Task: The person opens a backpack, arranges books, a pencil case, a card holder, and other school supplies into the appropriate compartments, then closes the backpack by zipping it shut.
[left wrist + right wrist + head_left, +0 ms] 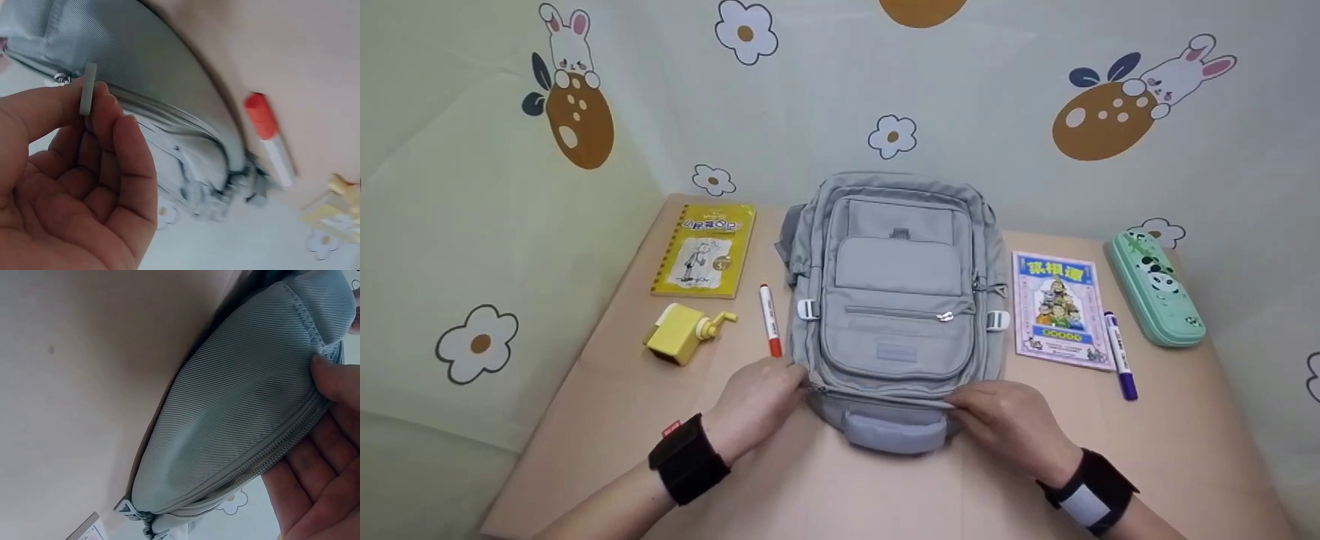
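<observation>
A grey backpack (897,266) lies flat on the table, its top handle (896,435) toward me. At its near left corner my left hand (757,405) pinches a grey zipper pull (88,90) between thumb and fingers, as the left wrist view shows. My right hand (1012,420) holds the bag's near edge right of the handle. In the right wrist view its thumb presses on the fabric beside the main zipper (270,453), with the other fingers on the far side of that seam.
Left of the backpack are a yellow book (703,251), a yellow crank sharpener (679,334) and a red-capped marker (770,319). To its right lie a pink comic book (1061,311), a purple-capped marker (1120,356) and a green panda pencil case (1156,289). Patterned cloth hangs behind.
</observation>
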`<state>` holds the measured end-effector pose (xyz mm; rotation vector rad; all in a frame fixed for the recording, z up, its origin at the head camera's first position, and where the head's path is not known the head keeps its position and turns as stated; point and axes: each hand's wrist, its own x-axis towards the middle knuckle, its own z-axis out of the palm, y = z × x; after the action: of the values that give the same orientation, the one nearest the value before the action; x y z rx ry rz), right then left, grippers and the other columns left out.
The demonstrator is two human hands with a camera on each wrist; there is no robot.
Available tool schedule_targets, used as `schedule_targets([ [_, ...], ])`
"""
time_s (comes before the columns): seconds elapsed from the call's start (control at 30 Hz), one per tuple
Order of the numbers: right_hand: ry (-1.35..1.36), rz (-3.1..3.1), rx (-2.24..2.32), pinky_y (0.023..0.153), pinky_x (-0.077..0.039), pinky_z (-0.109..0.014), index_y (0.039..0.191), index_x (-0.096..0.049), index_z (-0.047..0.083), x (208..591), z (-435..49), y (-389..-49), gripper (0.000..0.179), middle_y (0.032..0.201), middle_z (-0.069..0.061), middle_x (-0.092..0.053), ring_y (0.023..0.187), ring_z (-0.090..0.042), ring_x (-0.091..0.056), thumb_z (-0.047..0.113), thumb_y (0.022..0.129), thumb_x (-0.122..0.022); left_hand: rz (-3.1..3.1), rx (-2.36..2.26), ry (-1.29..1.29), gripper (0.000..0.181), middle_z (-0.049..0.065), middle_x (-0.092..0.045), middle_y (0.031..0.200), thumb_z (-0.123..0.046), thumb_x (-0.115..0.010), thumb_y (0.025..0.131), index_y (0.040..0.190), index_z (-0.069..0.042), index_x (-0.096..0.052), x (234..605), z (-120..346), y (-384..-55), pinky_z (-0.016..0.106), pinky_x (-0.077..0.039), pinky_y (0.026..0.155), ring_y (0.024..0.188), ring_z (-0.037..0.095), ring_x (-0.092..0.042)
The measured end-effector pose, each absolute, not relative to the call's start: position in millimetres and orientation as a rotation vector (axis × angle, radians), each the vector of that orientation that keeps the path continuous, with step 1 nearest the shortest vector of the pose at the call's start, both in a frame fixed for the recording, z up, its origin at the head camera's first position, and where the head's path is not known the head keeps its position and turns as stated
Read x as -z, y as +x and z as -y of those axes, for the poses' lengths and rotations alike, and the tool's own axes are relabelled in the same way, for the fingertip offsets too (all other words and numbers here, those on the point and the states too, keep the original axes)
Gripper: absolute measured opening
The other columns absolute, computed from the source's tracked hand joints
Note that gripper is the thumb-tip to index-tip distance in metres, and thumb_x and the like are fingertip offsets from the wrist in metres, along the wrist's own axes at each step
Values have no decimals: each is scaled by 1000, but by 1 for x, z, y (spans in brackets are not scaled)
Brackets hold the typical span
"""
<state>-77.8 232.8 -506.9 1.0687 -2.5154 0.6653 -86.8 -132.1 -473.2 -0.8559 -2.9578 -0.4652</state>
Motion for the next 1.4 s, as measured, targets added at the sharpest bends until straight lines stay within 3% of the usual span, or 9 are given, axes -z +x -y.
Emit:
schedule_targets([
  [0.23, 1064, 2645, -646, 68, -55, -30, 101, -80, 20, 495, -222, -78, 13, 91, 13, -74, 81, -5, -68, 25, 88, -81, 3007, 663, -872, 2, -1, -68, 82, -12, -72, 93, 92, -13, -74, 476, 138, -86, 36, -53, 68, 76, 17, -64],
  [0.53, 1193, 2759, -548, 79, -57, -38, 107, -77, 17, 471, -163, -84, 22, 98, 5, -75, 90, -15, -70, 34, 94, -74, 3041, 760, -904, 10, -8, -58, 79, -19, -76, 92, 90, -16, -68, 480, 140, -88, 31, -49, 65, 72, 10, -54],
  [0.73, 1267, 2747, -328, 64, -54, -37, 97, -74, 15, 469, -126, -84, 19, 87, 3, -70, 76, -17, -66, 34, 94, -72, 3067, 784, -842, 19, -9, -54, 75, -27, -75, 94, 85, -17, -61, 483, 137, -88, 29, -45, 60, 67, 9, -51],
  [0.87, 1244, 2752, -204, 54, -49, -36, 85, -68, 14, 472, -112, -84, 20, 78, 2, -65, 66, -18, -61, 32, 92, -73, 3070, 754, -830, 14, -8, -55, 76, -23, -73, 96, 89, -16, -64, 483, 136, -88, 31, -47, 62, 68, 10, -52],
  [1.27, 1201, 2637, -251, 44, -44, -34, 64, -64, 17, 482, -108, -83, 26, 59, 5, -60, 51, -15, -56, 23, 88, -76, 3096, 795, -770, 4, -8, -59, 82, -17, -70, 97, 95, -16, -67, 479, 143, -91, 33, -49, 67, 73, 10, -55],
  [1.4, 1208, 2643, -285, 44, -44, -31, 64, -66, 20, 481, -110, -79, 26, 58, 8, -60, 50, -13, -56, 22, 88, -75, 3095, 824, -652, 4, -6, -63, 84, -15, -72, 95, 94, -16, -68, 480, 155, -102, 36, -51, 71, 76, 12, -58],
])
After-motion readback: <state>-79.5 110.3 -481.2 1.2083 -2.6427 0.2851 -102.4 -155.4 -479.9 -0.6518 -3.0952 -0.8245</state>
